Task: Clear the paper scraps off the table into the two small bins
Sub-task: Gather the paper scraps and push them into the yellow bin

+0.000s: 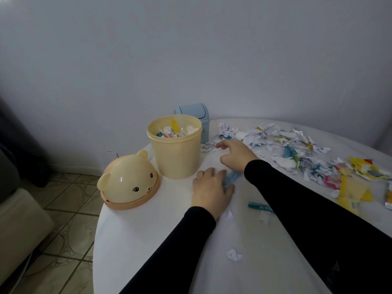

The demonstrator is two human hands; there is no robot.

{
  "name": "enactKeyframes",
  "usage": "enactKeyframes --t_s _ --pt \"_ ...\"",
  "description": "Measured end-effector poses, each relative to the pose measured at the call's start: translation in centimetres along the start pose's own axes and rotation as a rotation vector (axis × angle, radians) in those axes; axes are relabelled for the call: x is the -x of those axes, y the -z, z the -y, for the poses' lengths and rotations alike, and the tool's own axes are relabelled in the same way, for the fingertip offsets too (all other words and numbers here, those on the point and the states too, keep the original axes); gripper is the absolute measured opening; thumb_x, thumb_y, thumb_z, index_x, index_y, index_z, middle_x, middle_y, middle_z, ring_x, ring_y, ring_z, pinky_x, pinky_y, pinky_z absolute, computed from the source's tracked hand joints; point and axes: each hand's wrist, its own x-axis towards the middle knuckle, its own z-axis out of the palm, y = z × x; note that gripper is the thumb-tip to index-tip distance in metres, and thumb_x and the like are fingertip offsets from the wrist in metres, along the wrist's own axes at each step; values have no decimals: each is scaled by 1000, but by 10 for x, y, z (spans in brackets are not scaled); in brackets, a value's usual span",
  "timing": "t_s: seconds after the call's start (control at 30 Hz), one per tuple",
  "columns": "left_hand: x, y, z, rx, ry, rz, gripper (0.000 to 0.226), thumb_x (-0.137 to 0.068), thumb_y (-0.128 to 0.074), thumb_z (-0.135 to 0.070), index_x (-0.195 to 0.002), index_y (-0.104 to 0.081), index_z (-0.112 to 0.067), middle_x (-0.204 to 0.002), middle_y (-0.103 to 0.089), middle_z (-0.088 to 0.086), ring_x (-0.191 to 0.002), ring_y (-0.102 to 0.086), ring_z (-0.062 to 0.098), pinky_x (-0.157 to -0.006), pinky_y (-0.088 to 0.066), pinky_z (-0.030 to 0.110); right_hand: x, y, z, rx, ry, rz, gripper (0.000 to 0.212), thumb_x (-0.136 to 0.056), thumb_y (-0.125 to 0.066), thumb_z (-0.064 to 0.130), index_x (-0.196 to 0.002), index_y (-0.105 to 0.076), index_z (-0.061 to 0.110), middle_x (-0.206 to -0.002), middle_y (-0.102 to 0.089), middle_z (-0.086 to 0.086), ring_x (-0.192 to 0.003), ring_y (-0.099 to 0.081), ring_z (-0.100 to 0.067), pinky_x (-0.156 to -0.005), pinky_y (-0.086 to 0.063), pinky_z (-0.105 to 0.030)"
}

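**Black sleeves, bare hands**

Two arms enter from the near edge, both in long black sleeves. The left sleeve (169, 251) is plain, snug and matte, ending in a rounded cuff at the wrist. The right sleeve (314, 209) is the same black cloth, broader where it nears the camera, with a clean cuff edge at the wrist. A faint darker mark shows on it at the near right, too dim to make out. The left hand (211, 190) and right hand (236, 154) are bare: no gloves, rings, watch or bands can be seen. No seams, buttons or logos show on either sleeve.
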Motion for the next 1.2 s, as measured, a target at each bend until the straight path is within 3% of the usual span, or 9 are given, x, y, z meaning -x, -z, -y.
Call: enactKeyframes --t_s 0.13,0.23,0.4,0.57,0.7,0.93,1.1,1.2 --pt "-22 -2 17 191 -47 -29 26 -93 -53 -24 -114 -68 -18 -121 -59 6 -115 -47 25 -98 -36 23 -31 -21 2 172 112 -31 41 -88 -49 16 -128 -57 23 -137 -46 -1 -126 -45 -22 -104 -38 -38" --pt "-31 1 27 271 -93 -85 23 -88 -58 -9 -106 -72 -11 -112 -66 8 -103 -58 22 -85 -31 10 -52 -39 2 365 210 -59 42 -88 -47 19 -130 -54 21 -136 -48 -1 -125 -44 -24 -100 -40 -43" --pt "-37 -1 28 292 -152 -117 27 -87 -53 0 -101 -73 -10 -105 -69 9 -99 -60 22 -92 -42 23 -73 -49 2 402 185 79 42 -90 -41 18 -130 -52 20 -136 -50 -4 -119 -52 -30 -94 -46 -40" --pt "-40 -1 30 289 -114 -96 31 -88 -48 2 -103 -73 -9 -111 -69 7 -106 -60 20 -94 -34 12 -65 -42 -5 377 169 50 33 -96 -43 21 -119 -66 17 -125 -63 -6 -111 -58 -27 -95 -46 -34" --pt "-35 5 28 233 -112 -33 33 -86 -48 2 -107 -72 -8 -112 -67 9 -107 -58 22 -96 -36 18 -40 -27 -14 320 134 32 33 -93 -46 10 -115 -69 17 -122 -65 -5 -110 -60 -24 -95 -47 -32" --pt "-9 18 25 218 -161 -9 31 -83 -50 2 -104 -72 -7 -110 -69 8 -105 -60 23 -93 -34 16 29 2 -20 272 96 54 32 -92 -45 10 -110 -71 19 -119 -64 -5 -107 -59 -22 -86 -42 -22" --pt "24 25 14 268 -170 63 30 -81 -54 -5 -101 -74 -15 -106 -70 0 -97 -61 16 -80 -33 7 84 20 -24 195 61 117 26 -86 -50 15 -103 -69 23 -93 -55 6 -89 -53 -14 -77 -37 -18" --pt "48 27 4 286 -208 75 27 -85 -59 -17 -109 -70 -18 -106 -67 1 -91 -59 15 -75 -32 8 113 27 -26 184 57 147 30 -83 -57 20 -110 -63 29 -97 -55 11 -85 -51 -8 -76 -39 -20"
